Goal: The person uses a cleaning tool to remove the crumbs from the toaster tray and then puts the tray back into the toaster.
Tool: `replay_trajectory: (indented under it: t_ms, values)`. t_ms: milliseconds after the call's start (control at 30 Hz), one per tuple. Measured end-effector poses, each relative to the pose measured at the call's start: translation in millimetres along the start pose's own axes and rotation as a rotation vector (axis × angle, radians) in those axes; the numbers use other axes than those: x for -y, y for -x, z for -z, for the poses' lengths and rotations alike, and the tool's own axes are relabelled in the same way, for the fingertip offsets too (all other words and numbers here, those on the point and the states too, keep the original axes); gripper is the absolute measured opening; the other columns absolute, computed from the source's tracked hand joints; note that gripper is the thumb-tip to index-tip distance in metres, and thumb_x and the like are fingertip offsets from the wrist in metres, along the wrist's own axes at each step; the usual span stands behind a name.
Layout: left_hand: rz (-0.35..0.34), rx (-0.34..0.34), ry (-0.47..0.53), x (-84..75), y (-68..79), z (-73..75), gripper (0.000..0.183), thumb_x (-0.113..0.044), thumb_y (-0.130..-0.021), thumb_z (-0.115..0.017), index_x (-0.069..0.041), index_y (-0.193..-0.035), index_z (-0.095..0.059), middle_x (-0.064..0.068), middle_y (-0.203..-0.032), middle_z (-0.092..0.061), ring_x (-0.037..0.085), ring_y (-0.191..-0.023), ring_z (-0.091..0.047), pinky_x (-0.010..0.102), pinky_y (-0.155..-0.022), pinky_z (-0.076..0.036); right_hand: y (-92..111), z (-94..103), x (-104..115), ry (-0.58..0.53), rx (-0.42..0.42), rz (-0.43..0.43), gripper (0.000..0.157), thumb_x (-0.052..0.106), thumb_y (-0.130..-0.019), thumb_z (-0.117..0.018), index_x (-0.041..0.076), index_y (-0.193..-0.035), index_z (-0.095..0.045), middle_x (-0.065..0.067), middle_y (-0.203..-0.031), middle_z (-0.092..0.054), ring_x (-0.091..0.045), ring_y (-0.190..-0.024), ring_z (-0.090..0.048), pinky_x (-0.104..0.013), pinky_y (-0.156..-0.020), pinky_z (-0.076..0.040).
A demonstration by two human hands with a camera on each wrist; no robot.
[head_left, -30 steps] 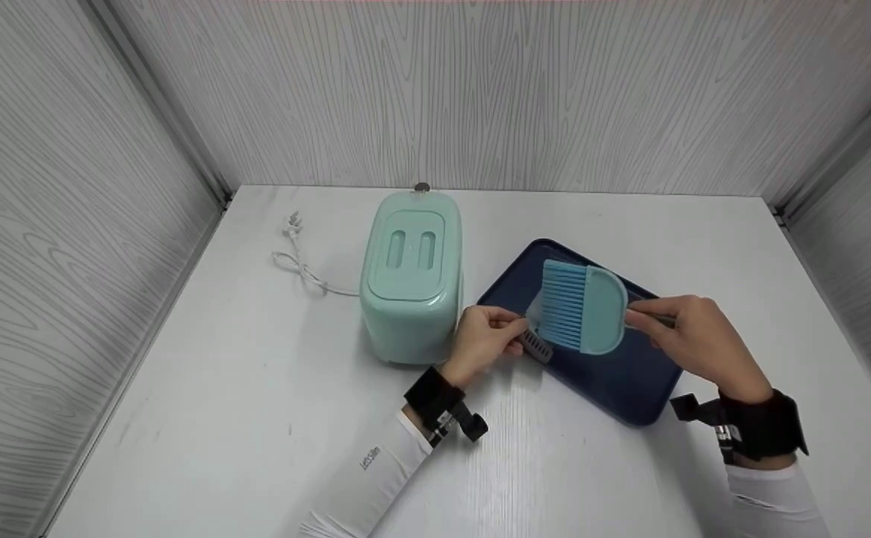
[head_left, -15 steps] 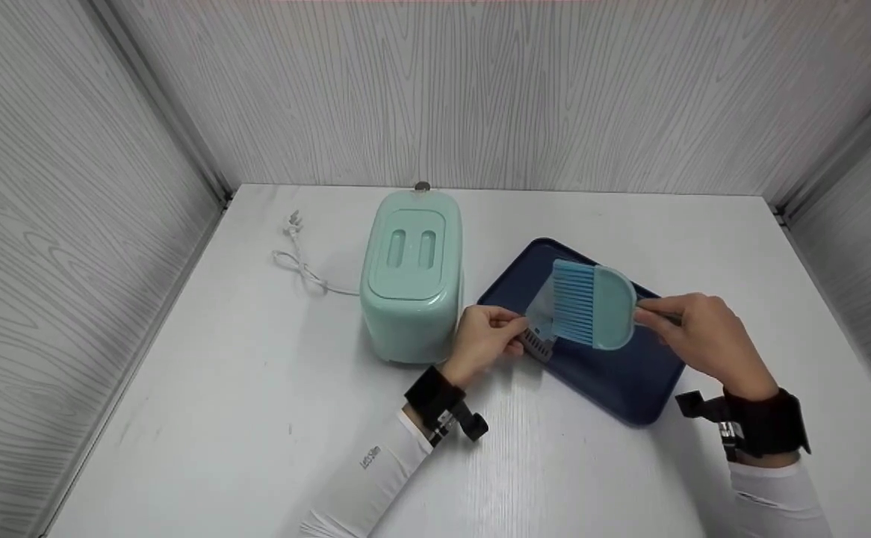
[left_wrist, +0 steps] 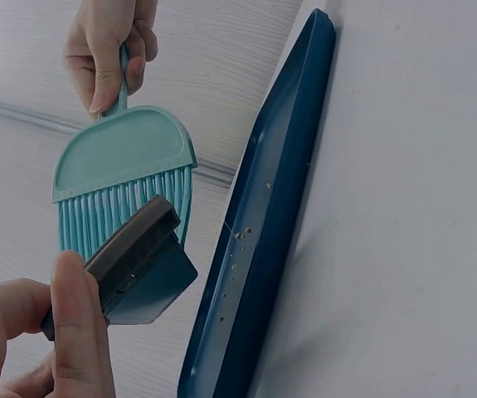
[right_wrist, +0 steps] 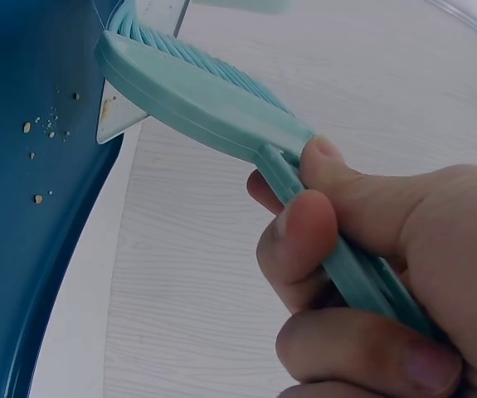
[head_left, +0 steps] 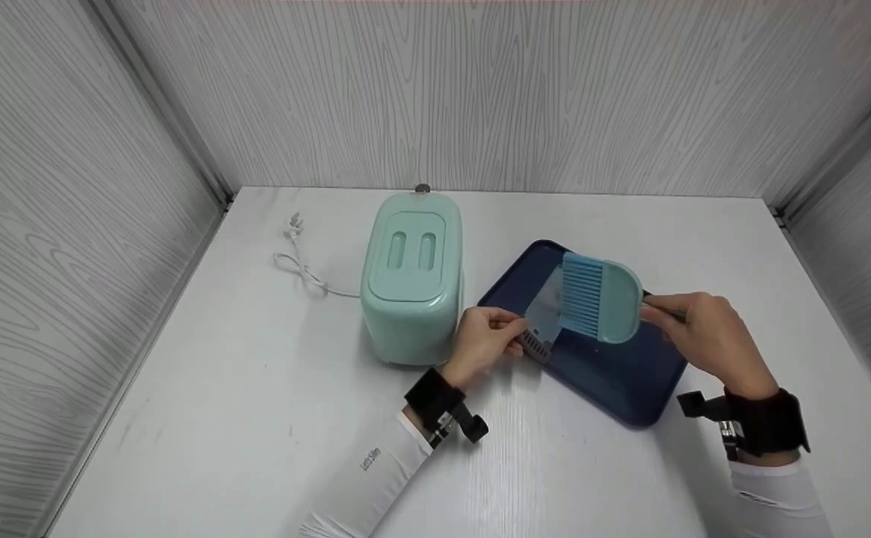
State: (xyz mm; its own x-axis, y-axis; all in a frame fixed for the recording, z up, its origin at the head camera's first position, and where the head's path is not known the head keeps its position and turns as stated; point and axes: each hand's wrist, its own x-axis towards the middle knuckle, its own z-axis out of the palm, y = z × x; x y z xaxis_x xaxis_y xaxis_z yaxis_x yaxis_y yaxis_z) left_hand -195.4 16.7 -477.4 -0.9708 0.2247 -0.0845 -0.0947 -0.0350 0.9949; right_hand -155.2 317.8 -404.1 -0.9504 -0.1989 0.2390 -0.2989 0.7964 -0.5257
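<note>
Head view: my L grip is pinched on the dark slotted edge of a see-through plate, which sits over the L end of a navy tray. My R grip is clamped round the handle of a mint brush, bristles pointing L & overlapping the plate; can't tell if they touch it. R wrist view: crumbs scattered on the tray, plus a few brownish bits on the plate's corner. Mint two-slot appliance stands on the white desk just L of the tray, nr my L grip; its white cord runs out L, w/ plug at the back.
</note>
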Motion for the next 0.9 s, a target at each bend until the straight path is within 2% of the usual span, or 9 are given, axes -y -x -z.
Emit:
replay_trajectory:
  t_ms: [367,500,700,900]
  values:
    - [-0.007,0.000,-0.006,2.3,-0.3,-0.9,0.014,0.000,-0.095,-0.071,0.012,-0.102,-0.073,0.013,-0.077,-0.072,0.010,-0.052,-0.065,0.042,-0.064,-0.066,0,2.2,-6,-0.001,-0.011,-0.052,0.029,0.024,-0.102,-0.068,0.003,-0.120,-0.077,0.000,-0.071,-0.071,-0.015,-0.062,-0.062,-0.023,-0.052,-0.045]
    - [0.003,-0.003,0.004,1.7,-0.5,-1.3,0.014,0.001,-0.094,-0.071,0.013,-0.102,-0.073,0.015,-0.078,-0.072,0.010,-0.052,-0.065,0.039,-0.062,-0.066,0,2.0,-8,-0.001,-0.017,-0.064,0.029,0.024,-0.103,-0.067,0.002,-0.121,-0.076,0.000,-0.069,-0.068,-0.016,-0.061,-0.059,-0.023,-0.051,-0.044]
    - [-0.009,-0.001,-0.009,1.7,-0.6,-0.9,0.015,0.000,-0.094,-0.072,0.013,-0.102,-0.072,0.016,-0.078,-0.073,0.010,-0.052,-0.065,0.036,-0.060,-0.065,0,1.3,-12,0.002,-0.046,-0.064,0.028,0.023,-0.103,-0.067,0.003,-0.119,-0.077,0.001,-0.066,-0.062,-0.010,-0.058,-0.053,-0.024,-0.049,-0.040]
    - [-0.006,0.000,0.001,1.1,0.7,-0.7,0.014,-0.002,-0.094,-0.073,0.010,-0.101,-0.073,0.012,-0.076,-0.071,0.011,-0.053,-0.066,0.035,-0.060,-0.065,0,2.0,-13,0.011,-0.066,-0.091,0.032,0.025,-0.104,-0.065,0.001,-0.122,-0.075,-0.001,-0.069,-0.067,-0.012,-0.060,-0.056,-0.024,-0.050,-0.042]
